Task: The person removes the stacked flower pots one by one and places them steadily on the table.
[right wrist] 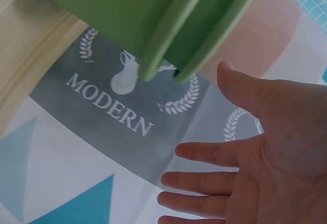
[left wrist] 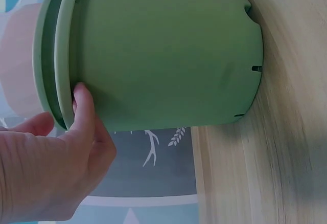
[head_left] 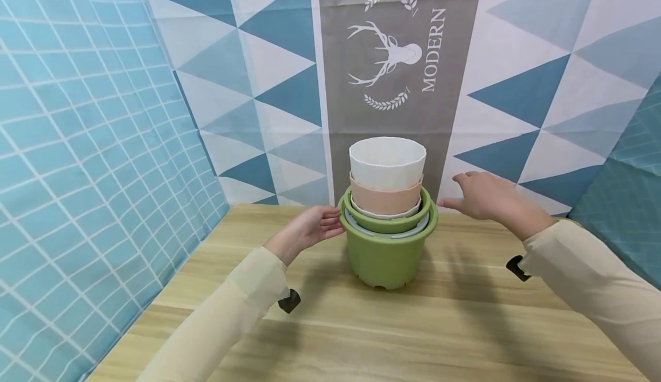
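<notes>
A stack of flowerpots stands upright on the wooden table. The outermost is a large green flowerpot (head_left: 384,261) with notches at its base. Nested in it are a grey rim (head_left: 356,221), a smaller green pot (head_left: 382,224), a pink pot (head_left: 387,199) and, on top, a white pot (head_left: 387,170). My left hand (head_left: 316,225) holds the large green flowerpot at the left of its rim, fingers (left wrist: 84,106) curled under it and thumb by the edge. To the right of the stack, my right hand (head_left: 477,195) is spread and apart from the pots, holding nothing.
The wooden table (head_left: 330,336) extends in front of the stack. Behind hangs a patterned cloth (head_left: 281,84) with a deer head and the word MODERN. Blue checked cloth (head_left: 93,141) lines the left side, and a teal cloth (head_left: 630,198) the right.
</notes>
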`<action>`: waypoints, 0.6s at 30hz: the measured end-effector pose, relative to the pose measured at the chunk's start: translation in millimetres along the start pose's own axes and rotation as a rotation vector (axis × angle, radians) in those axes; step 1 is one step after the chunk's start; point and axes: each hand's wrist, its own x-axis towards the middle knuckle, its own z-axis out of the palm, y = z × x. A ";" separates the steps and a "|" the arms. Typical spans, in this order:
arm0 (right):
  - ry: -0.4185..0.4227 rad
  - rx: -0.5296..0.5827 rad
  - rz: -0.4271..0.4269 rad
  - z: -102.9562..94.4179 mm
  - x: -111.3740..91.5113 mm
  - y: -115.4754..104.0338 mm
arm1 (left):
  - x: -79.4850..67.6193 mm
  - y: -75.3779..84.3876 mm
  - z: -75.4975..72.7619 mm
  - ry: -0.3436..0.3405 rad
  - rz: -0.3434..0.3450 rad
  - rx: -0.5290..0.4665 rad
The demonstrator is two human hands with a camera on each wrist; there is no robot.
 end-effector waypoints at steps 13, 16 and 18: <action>-0.035 0.047 0.004 -18.8 9.2 -6.3 | 6.0 -3.8 -0.1 -0.003 -0.008 -0.033; -0.035 0.055 0.003 -22.8 12.2 -4.3 | 7.7 -2.9 0.8 -0.005 -0.009 -0.030; -0.030 0.063 -0.001 -26.5 14.6 -3.4 | 9.0 -1.9 0.7 -0.006 -0.008 -0.029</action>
